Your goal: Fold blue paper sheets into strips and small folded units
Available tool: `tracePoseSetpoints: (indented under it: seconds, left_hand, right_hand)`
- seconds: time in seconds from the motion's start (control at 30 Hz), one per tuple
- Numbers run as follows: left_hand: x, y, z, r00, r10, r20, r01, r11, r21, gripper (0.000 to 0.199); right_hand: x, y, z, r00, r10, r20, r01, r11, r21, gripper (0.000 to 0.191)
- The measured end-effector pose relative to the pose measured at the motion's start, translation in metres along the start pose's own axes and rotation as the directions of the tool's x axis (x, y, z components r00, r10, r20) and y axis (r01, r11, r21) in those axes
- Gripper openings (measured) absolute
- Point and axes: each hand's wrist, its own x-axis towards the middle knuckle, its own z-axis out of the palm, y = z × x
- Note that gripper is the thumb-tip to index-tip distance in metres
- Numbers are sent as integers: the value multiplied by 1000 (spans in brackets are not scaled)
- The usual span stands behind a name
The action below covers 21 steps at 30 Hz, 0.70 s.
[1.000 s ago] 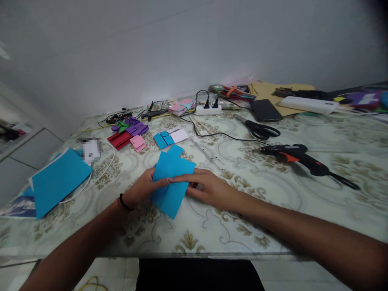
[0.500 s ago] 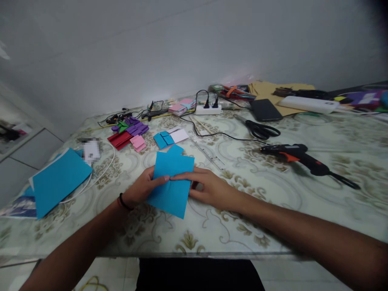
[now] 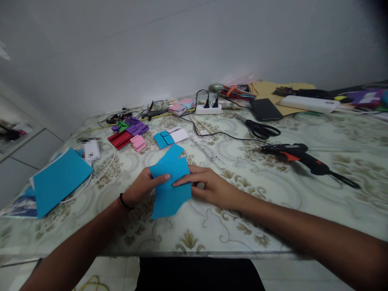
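A sheet of blue paper (image 3: 171, 198) is held up off the table's near middle, its lower right edge uneven. My left hand (image 3: 145, 186) grips its left side, thumb on the front and the other fingers hidden behind. On the right side, my right hand (image 3: 209, 186) pinches the sheet with the index finger lying across its front. Another blue paper piece (image 3: 173, 151) shows just beyond the sheet's top edge; whether the two are joined I cannot tell. Farther off lie a folded blue paper piece (image 3: 163, 139) and a white paper piece (image 3: 180, 135).
A glue gun (image 3: 303, 155) and black scissors (image 3: 260, 128) lie at right, a clear ruler (image 3: 207, 152) nearer the middle. Larger blue paper (image 3: 62, 182) lies at left beside a white cable (image 3: 104, 171). A power strip (image 3: 209, 109) stands at the back; its black cord crosses the table.
The blue sheet has turned between my hands: its lower corner has swung left and its top edge has tilted. My right index finger has shifted slightly right and down.
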Motion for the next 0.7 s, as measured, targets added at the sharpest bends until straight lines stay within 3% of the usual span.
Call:
tracePoseSetpoints:
  seconds: [0.3, 0.53, 0.7]
  left_hand:
    - [2, 2, 1, 999, -4, -33, 6, 999, 35, 53]
    - [1, 1, 1, 1000, -28, -7, 28, 999, 22, 49]
    - [0, -1, -3, 999, 38, -22, -35, 992, 117, 39]
  right_hand:
    - [-2, 7, 5, 994, 2, 107, -8, 999, 51, 29]
    - [-3, 5, 5, 987, 44, 157, -67, 987, 144, 22]
    - [-3, 2, 4, 978, 89, 187, -129, 969, 210, 15]
